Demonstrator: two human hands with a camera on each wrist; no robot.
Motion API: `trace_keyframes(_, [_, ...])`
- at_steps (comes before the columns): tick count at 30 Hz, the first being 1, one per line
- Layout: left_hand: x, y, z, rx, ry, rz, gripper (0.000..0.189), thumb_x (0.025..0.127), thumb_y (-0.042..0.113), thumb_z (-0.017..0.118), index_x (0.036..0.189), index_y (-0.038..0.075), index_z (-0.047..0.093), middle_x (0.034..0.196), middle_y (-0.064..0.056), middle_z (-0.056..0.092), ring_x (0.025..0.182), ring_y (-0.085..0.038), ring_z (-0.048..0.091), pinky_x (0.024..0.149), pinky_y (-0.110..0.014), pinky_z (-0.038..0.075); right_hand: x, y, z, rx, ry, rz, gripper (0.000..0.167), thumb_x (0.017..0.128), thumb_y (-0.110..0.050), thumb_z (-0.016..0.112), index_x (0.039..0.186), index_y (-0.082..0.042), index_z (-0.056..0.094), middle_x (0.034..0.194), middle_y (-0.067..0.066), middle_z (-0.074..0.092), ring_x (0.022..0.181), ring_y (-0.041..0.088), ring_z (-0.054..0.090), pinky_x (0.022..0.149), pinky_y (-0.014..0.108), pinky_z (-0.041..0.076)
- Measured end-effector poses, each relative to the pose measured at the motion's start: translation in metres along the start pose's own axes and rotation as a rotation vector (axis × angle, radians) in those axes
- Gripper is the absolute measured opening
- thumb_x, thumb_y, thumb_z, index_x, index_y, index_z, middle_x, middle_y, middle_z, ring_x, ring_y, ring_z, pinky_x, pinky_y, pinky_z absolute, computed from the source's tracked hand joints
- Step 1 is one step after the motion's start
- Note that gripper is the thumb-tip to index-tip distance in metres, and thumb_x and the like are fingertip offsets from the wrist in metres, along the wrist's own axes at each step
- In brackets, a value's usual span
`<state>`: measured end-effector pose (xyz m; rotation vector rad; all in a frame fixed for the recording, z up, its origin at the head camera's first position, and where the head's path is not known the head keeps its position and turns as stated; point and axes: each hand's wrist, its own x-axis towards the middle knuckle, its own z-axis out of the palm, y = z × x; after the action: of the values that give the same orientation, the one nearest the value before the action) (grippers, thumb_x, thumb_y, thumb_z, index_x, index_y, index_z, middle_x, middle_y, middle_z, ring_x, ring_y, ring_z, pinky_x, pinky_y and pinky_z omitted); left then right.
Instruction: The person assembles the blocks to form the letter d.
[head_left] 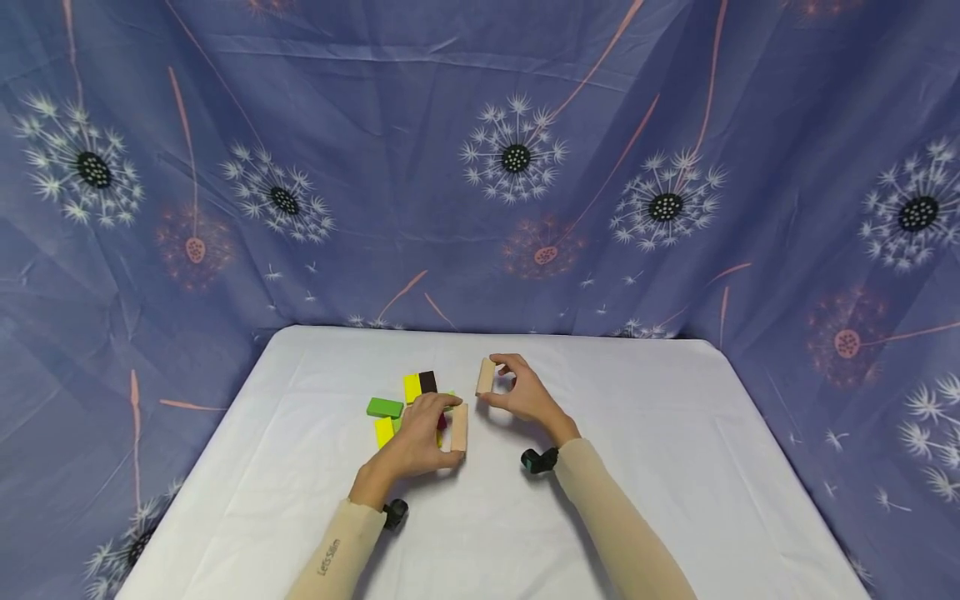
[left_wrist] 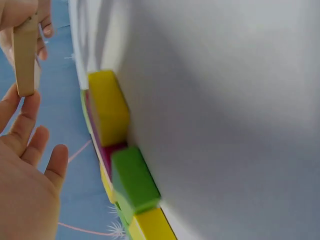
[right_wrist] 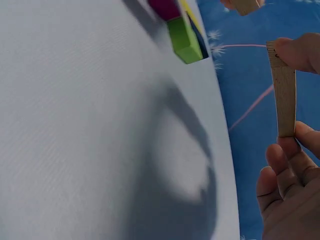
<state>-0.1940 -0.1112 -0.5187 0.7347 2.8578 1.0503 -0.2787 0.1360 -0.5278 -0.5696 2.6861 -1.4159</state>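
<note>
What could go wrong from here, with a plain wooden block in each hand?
Slip: the left hand grips its wooden block by the ends, between thumb and fingers, so a loose pinch could let it tilt or drop.

Bump: the right hand holds a second wooden block close by, so the two might knock together.

Disturbance: the left hand partly hides the coloured blocks from the head view, and lowering it could nudge them.
</note>
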Motion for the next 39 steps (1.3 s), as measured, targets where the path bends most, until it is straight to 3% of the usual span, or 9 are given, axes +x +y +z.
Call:
trace_keyframes(6, [0.001, 0.014, 0.010, -0.017, -0.001, 0.016, 0.076, 0.074, 0.030, 0.086, 0.141, 0.016, 0.054, 0.142, -0.009, 0.052, 0.139, -0.032, 0.039, 0.110, -0.055, 0.035, -0.011, 0.000, -0.015, 0.032, 0.034, 0.010, 0.076, 0.081, -0.032, 0.087, 0.147, -0.017, 0.052, 0.142, 0.006, 0.051, 0.126, 0.036, 0.052, 0.096, 0.048, 0.047])
trace_keyframes(10, [0.002, 0.025, 0.020, -0.018, 0.005, 0.031, 0.081, 0.073, 0.033, 0.087, 0.144, 0.010, 0.054, 0.141, -0.009, 0.056, 0.135, -0.031, 0.044, 0.111, -0.055, 0.036, -0.017, 0.002, -0.027, 0.014, 0.050, 0.014, 0.077, 0.080, -0.035, 0.087, 0.147, -0.018, 0.052, 0.144, 0.006, 0.049, 0.127, 0.037, 0.052, 0.096, 0.050, 0.048])
trace_keyframes(20, [0.011, 0.048, 0.048, 0.003, 0.032, 0.011, 0.079, 0.074, 0.037, 0.088, 0.141, 0.010, 0.057, 0.137, -0.007, 0.062, 0.132, -0.029, 0.048, 0.104, -0.053, 0.039, -0.030, 0.011, -0.056, -0.013, 0.077, 0.010, 0.079, 0.082, -0.034, 0.087, 0.149, -0.013, 0.052, 0.144, 0.006, 0.052, 0.124, 0.038, 0.053, 0.092, 0.050, 0.047])
trace_keyframes(25, [0.020, 0.059, 0.060, 0.024, 0.042, -0.007, 0.076, 0.073, 0.038, 0.088, 0.139, 0.011, 0.059, 0.138, -0.006, 0.063, 0.132, -0.028, 0.049, 0.099, -0.046, 0.039, -0.035, 0.018, -0.067, -0.027, 0.092, 0.005, 0.079, 0.083, -0.035, 0.086, 0.150, -0.011, 0.051, 0.145, 0.008, 0.052, 0.123, 0.035, 0.055, 0.091, 0.052, 0.048])
trace_keyframes(31, [0.031, 0.067, 0.074, 0.056, 0.025, -0.031, 0.075, 0.074, 0.040, 0.087, 0.138, 0.011, 0.060, 0.139, -0.006, 0.063, 0.130, -0.028, 0.051, 0.097, -0.045, 0.040, -0.041, 0.025, -0.077, -0.034, 0.106, 0.033, 0.078, 0.084, -0.036, 0.085, 0.151, -0.014, 0.051, 0.147, 0.007, 0.051, 0.121, 0.031, 0.056, 0.090, 0.047, 0.048])
trace_keyframes(39, [0.041, 0.070, 0.090, 0.051, -0.012, -0.072, 0.078, 0.073, 0.042, 0.089, 0.138, 0.011, 0.060, 0.137, -0.006, 0.063, 0.127, -0.028, 0.053, 0.094, -0.043, 0.040, -0.042, 0.036, -0.082, -0.041, 0.105, 0.035, 0.078, 0.084, -0.036, 0.086, 0.151, -0.014, 0.051, 0.149, 0.007, 0.051, 0.121, 0.030, 0.058, 0.094, 0.052, 0.049])
